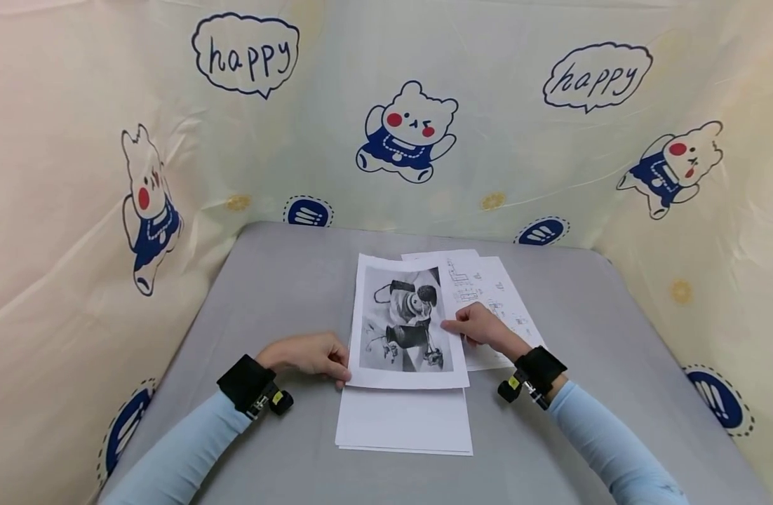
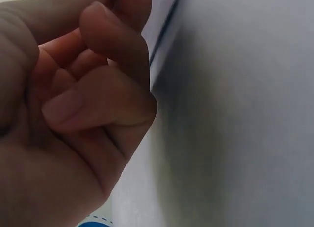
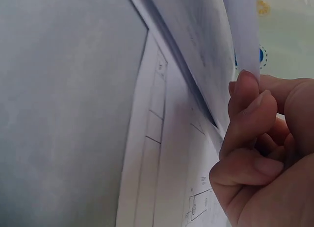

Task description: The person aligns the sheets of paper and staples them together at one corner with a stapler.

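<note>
A sheet of paper (image 1: 402, 379) with a black-and-white still-life print lies tilted up over other papers in the head view. At its lower left corner my left hand (image 1: 312, 355) pinches the edge between thumb and fingers. My right hand (image 1: 483, 327) pinches the same sheet at its right edge, thumb on top. In the right wrist view, the raised paper edge (image 3: 244, 31) runs down between the thumb and index fingertips, the other fingers curled in. The left wrist view shows the left fingers (image 2: 122, 45) curled beside the paper edge, with the grip partly cut off at the top.
Blank white sheets (image 1: 404, 422) lie under the print, reaching towards the near table edge. Sheets with line diagrams (image 1: 509, 298) lie overlapped at the right, partly covered by the print and right hand. The grey table (image 1: 285, 280) meets a printed cloth backdrop (image 1: 323, 126).
</note>
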Demonstrator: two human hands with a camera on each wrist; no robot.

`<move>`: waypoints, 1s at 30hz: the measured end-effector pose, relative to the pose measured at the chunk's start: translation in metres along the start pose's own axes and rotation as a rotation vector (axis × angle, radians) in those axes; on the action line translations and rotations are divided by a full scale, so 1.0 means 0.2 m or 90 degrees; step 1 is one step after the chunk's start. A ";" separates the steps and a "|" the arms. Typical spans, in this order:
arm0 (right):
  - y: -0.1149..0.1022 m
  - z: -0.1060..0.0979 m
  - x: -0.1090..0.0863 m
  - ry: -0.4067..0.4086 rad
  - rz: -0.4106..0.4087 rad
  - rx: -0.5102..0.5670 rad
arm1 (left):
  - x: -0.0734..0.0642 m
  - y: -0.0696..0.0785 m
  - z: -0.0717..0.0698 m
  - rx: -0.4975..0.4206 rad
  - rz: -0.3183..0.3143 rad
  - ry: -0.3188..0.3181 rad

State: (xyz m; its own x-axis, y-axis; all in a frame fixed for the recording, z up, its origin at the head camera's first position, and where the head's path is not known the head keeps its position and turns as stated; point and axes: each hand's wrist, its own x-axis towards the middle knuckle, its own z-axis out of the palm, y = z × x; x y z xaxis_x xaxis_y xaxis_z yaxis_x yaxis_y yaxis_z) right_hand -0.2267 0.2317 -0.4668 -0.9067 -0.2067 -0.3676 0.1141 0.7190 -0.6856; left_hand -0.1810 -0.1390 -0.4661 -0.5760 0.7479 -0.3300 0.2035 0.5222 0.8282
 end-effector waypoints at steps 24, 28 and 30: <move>0.00 0.07 -0.04 0.041 -0.045 -0.264 | -0.05 0.13 0.08 0.316 -0.145 0.109; -0.01 0.07 -0.04 0.030 -0.060 -0.244 | -0.06 0.13 0.06 0.297 -0.148 0.068; -0.02 0.06 -0.05 0.023 -0.067 -0.237 | -0.07 0.13 0.04 0.275 -0.151 0.046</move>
State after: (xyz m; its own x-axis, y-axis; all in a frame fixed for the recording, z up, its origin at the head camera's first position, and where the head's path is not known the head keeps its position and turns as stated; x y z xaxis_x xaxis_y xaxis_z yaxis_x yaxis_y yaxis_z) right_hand -0.2135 0.2224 -0.4683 -0.9203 -0.2728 -0.2806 -0.1292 0.8886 -0.4402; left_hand -0.1614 -0.1334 -0.4441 -0.6966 0.5654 -0.4416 0.3604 0.8080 0.4660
